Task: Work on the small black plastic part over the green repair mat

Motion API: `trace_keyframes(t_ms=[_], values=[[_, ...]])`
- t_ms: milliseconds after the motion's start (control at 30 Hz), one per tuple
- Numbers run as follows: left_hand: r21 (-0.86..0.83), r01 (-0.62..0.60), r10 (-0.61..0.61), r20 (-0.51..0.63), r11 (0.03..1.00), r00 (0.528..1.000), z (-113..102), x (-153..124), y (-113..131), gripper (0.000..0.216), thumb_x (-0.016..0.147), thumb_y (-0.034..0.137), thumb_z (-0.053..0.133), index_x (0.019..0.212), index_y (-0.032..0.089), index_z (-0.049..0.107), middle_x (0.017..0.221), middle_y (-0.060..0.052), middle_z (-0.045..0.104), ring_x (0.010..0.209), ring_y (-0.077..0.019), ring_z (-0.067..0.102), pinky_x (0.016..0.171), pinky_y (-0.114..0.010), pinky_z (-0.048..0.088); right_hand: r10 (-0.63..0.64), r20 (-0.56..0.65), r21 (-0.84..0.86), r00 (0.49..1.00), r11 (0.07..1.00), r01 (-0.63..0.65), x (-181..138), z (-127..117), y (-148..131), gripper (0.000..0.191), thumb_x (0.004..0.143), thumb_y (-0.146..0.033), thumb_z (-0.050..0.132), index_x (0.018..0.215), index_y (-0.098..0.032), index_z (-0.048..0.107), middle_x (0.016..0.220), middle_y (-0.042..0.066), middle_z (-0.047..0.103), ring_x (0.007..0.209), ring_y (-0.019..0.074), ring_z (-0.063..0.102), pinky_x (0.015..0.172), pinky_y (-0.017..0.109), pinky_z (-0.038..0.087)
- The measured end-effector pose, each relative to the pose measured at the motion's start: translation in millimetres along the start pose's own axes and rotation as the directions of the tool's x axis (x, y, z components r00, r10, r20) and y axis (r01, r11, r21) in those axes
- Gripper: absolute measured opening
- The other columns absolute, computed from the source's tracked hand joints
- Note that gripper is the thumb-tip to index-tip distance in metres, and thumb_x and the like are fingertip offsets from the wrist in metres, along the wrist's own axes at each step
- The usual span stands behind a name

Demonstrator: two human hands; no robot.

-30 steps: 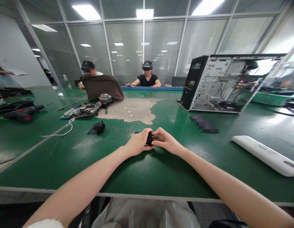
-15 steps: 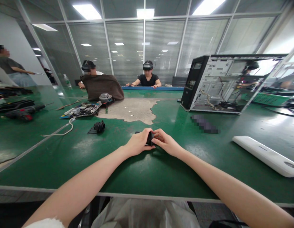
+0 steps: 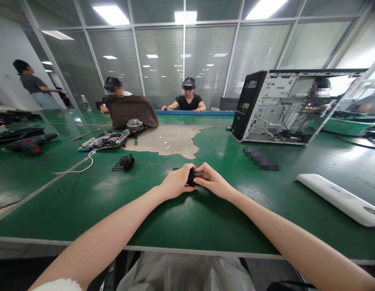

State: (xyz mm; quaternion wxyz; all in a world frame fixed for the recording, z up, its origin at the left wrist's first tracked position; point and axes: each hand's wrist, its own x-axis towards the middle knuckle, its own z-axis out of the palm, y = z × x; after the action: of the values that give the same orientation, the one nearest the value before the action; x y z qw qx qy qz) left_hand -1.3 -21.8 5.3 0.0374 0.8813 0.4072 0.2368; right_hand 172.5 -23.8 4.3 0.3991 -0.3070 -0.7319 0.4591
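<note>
Both of my hands meet over the green table around a small black plastic part. My left hand wraps over it from the left, its fingers closed on it. From the right, the thumb and fingers of my right hand pinch the part's right end. Much of the part is hidden under my left hand, and a flat black piece of it pokes out behind the knuckles. To the left lies a black cylindrical part with a slatted flat plate.
A circuit board with a cable lies back left, beyond it a brown cloth-like cover. A power drill rests far left. An open computer case stands right, near a long white device. Other people sit across the table.
My right fingers have shifted very slightly at the part's right end; my left hand stays in place. In the background, a standing person has moved to the right.
</note>
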Motion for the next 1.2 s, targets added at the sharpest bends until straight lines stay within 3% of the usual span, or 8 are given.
trace_keyframes(t_ms=[167, 400, 600, 933, 1200], values=[[-0.008, -0.001, 0.001, -0.007, 1.0, 1.0, -0.1, 0.3, 0.4, 0.062, 0.067, 0.042, 0.059, 0.115, 0.021, 0.027, 0.108, -0.008, 0.049, 0.089, -0.0233, 0.055, 0.071, -0.034, 0.044, 0.018, -0.008, -0.014, 1.0, 1.0, -0.018, 1.5, 0.3, 3.9, 0.03, 0.073, -0.028, 0.056, 0.097, -0.021, 0.04, 0.098, 0.004, 0.049, 0.087, 0.0143, 0.055, 0.08, 0.035, 0.046], [-0.006, -0.011, 0.011, 0.005, 1.0, 1.0, -1.8, 0.0, 1.3, 0.059, 0.068, 0.04, 0.058, 0.114, 0.021, 0.027, 0.106, -0.007, 0.05, 0.085, -0.0217, 0.056, 0.069, -0.033, 0.044, -0.017, 0.091, 0.051, 0.996, 0.999, 0.012, -1.4, -2.1, -0.1, 0.029, 0.069, -0.023, 0.061, 0.091, -0.021, 0.042, 0.096, 0.001, 0.049, 0.092, 0.0142, 0.054, 0.08, 0.031, 0.046], [0.019, -0.023, 0.023, -0.009, 1.0, 1.0, -0.8, 0.5, 1.0, 0.06, 0.068, 0.042, 0.058, 0.114, 0.02, 0.027, 0.108, -0.008, 0.049, 0.084, -0.0226, 0.056, 0.068, -0.033, 0.045, -0.002, 0.015, 0.016, 1.0, 1.0, 0.002, 0.6, -0.3, -3.5, 0.017, 0.075, -0.029, 0.053, 0.086, -0.02, 0.044, 0.092, 0.001, 0.049, 0.085, 0.0127, 0.055, 0.079, 0.031, 0.046], [0.042, -0.004, 0.004, 0.005, 0.999, 1.0, -0.2, 1.1, 0.1, 0.06, 0.069, 0.044, 0.056, 0.115, 0.019, 0.026, 0.104, -0.009, 0.05, 0.085, -0.0239, 0.057, 0.068, -0.034, 0.045, -0.007, 0.028, 0.037, 1.0, 0.999, 0.006, 2.1, -1.1, 3.1, 0.031, 0.072, -0.023, 0.057, 0.099, -0.022, 0.04, 0.1, 0.003, 0.045, 0.091, 0.0135, 0.053, 0.087, 0.035, 0.042], [0.037, -0.016, 0.016, -0.002, 0.999, 1.0, -1.2, -0.1, 0.5, 0.058, 0.069, 0.042, 0.056, 0.114, 0.02, 0.026, 0.105, -0.008, 0.05, 0.084, -0.0226, 0.056, 0.067, -0.033, 0.045, -0.001, 0.065, 0.08, 0.998, 0.997, -0.005, 1.6, -2.4, -0.5, 0.026, 0.07, -0.021, 0.06, 0.087, -0.021, 0.041, 0.093, 0.001, 0.048, 0.092, 0.0144, 0.054, 0.084, 0.035, 0.044]])
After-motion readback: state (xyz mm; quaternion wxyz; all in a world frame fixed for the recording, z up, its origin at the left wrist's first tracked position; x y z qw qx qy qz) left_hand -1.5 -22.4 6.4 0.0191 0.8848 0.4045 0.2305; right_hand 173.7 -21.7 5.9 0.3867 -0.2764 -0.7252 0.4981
